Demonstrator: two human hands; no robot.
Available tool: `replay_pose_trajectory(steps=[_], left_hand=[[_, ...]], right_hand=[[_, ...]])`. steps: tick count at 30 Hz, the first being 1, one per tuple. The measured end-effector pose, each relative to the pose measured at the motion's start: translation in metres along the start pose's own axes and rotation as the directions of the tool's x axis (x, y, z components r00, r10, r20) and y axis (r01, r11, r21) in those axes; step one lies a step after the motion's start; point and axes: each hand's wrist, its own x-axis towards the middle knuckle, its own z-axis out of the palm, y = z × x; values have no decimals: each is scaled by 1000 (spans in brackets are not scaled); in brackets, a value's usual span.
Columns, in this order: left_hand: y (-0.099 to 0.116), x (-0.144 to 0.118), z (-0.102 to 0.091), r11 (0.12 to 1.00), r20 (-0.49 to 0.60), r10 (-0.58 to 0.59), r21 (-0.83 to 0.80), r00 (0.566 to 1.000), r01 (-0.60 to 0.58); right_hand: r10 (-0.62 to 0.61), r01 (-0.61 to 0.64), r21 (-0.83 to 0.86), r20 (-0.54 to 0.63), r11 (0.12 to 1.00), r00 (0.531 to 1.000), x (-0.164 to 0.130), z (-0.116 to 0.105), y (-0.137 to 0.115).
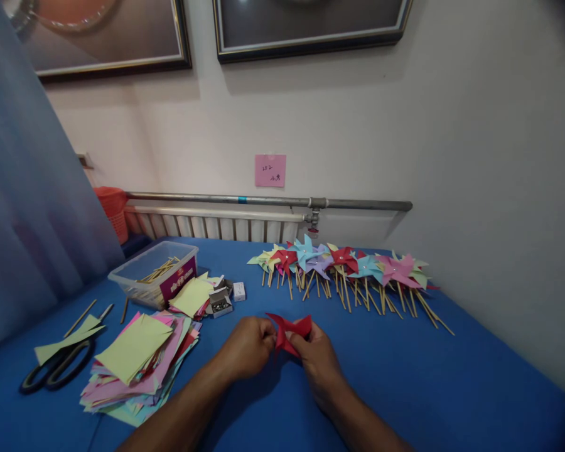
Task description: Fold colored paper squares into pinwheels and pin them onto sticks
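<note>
Both my left hand (247,345) and right hand (316,355) pinch the folded red paper pinwheel (289,331), fingertips best keeping its points gathered at centre.

Pink note (270,170) on the wall, faint handwriting unreadable, plastic box (153,271) with maroon label, print too small

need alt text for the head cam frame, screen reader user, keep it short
Two bare hands, left hand and right hand, pinch a folded red paper pinwheel above a blue table. A row of finished pinwheels on sticks lies along the far edge; at left are a stack of coloured paper squares, black scissors and a clear tub of sticks.
</note>
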Motion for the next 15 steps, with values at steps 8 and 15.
replay_pose_trajectory(steps=[8,15], left_hand=[[-3,1,2,999,-14,16,32,1000,-15],[-3,1,3,997,-25,36,62,999,-34]], right_hand=[[-20,20,-19,-5,1000,1000,2,0,3],[-24,24,-49,5,998,1000,3,-3,3]])
